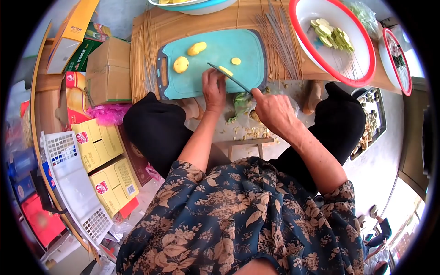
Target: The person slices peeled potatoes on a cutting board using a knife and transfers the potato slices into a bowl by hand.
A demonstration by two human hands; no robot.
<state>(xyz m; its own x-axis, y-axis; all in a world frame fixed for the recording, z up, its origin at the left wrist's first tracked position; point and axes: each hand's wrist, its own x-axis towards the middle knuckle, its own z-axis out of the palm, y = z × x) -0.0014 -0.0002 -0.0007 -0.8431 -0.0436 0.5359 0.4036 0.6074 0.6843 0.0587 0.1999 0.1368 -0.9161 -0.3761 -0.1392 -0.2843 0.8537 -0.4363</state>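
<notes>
Clock face centred on the board, 12 pointing away from the person. Yellow slice [225, 71], apparently potato, lies along the knife [237, 83] over the middle of the board; cannot tell whether it clings to the blade or rests below. Knife tip points to 10 o'clock. Right hand [277, 112], at 4 o'clock, has its fingers clamped on the knife handle. Left hand [214, 91], at 6 o'clock, just beside the blade: fingers curled and close together, tips partly hidden; cannot tell whether anything is gripped. Teal cutting board [250, 43] also bears one potato [197, 48] at 10–11 o'clock, a second potato [181, 64] at 9, and a small round slice [236, 61] at 3. Board sits on a wooden table [192, 20]. Tan sticks [143, 50] at 9–10 o'clock; dark and tan sticks [277, 41] at 2. Red-rimmed bowl [346, 30] between 2 and 3 holds green-edged slices [337, 37]. Blue-sided bowl [206, 8] at 12, cropped by the frame. Peelings [257, 133] on the floor at 5. Cardboard box [107, 68] at 9, pink plastic bag [108, 114] at 8.
</notes>
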